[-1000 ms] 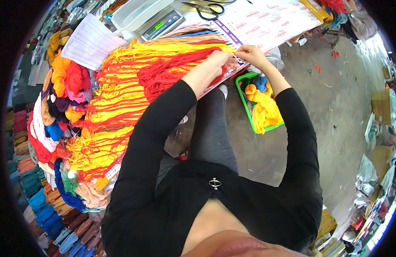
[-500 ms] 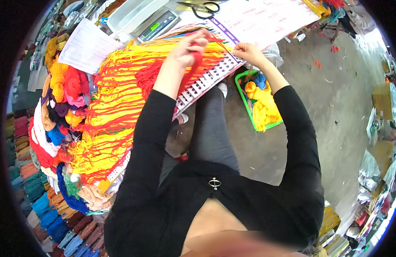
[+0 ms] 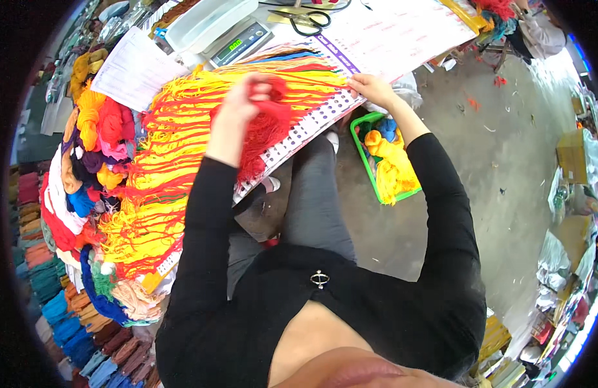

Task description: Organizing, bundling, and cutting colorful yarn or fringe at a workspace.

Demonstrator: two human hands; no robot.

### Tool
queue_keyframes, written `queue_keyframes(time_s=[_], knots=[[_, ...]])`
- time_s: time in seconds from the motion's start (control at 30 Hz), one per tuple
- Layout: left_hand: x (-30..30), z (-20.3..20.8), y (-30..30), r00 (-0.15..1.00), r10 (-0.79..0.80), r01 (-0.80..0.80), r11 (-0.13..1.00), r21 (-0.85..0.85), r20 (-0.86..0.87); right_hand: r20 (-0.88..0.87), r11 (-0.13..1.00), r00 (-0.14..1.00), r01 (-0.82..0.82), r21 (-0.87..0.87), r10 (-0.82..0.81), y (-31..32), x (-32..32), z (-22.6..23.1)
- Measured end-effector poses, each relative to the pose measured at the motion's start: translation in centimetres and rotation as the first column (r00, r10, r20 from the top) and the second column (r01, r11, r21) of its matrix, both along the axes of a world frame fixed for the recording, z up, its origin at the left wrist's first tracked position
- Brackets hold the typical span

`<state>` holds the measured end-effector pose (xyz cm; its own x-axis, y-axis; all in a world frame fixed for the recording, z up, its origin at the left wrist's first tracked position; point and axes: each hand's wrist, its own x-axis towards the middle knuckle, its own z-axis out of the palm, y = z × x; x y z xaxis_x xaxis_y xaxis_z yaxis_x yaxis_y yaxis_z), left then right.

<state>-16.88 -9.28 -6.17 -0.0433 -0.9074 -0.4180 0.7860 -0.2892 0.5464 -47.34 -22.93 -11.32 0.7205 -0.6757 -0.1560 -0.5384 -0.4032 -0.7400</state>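
A long white card with a row of punched holes [image 3: 321,115] runs along the table edge, with many yellow and red yarn strands [image 3: 176,139] fanning left from it. My left hand [image 3: 239,107], smeared by motion, is closed on a bundle of red yarn [image 3: 266,132] that drapes over the strands and the card. At the card's far right end, beside a purple printed strip [image 3: 336,53], my right hand [image 3: 373,89] is closed in a pinch. What its fingertips hold is too small to make out.
Behind the strands stand a digital scale [image 3: 242,44] with a clear plastic tub [image 3: 208,26], and black-handled scissors [image 3: 309,22]. A paper sheet [image 3: 131,71] and heaped coloured yarn [image 3: 85,174] lie left. A green basket [image 3: 380,187] of yarn sits on the floor to the right.
My left hand has moved left and slightly nearer, drawing the red yarn with it. My right hand stays by the card's end, slightly lower. The red strand stretched between my hands no longer shows.
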Motion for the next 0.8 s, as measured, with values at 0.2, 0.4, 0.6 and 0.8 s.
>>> queue_keyframes(time_s=[0.2, 0.4, 0.6, 0.8], knots=[[14.7, 3.3, 6.8, 0.455, 0.522, -0.660, 0.741, -0.119, 0.722, -0.001, 0.998, 0.998, 0.059, -0.001, -0.059, 0.9, 0.4, 1.0], [5.2, 5.0, 9.4, 0.802, 0.296, -0.224, 0.954, -0.198, 0.519, 0.200, 0.907, 0.915, 0.386, -0.167, -0.352, 4.7, 1.0, 0.2], [-8.5, 5.6, 9.3, 0.966, -0.088, 0.131, 0.978, -0.164, 0.244, 0.619, 0.865, 0.752, -0.137, 0.483, -0.227, 16.6, 7.7, 7.0], [-8.9, 5.7, 8.8, 0.989, -0.139, 0.126, 0.970, -0.209, -0.052, 0.624, 0.742, 0.663, -0.152, 0.652, -0.413, 16.9, 6.6, 7.4]])
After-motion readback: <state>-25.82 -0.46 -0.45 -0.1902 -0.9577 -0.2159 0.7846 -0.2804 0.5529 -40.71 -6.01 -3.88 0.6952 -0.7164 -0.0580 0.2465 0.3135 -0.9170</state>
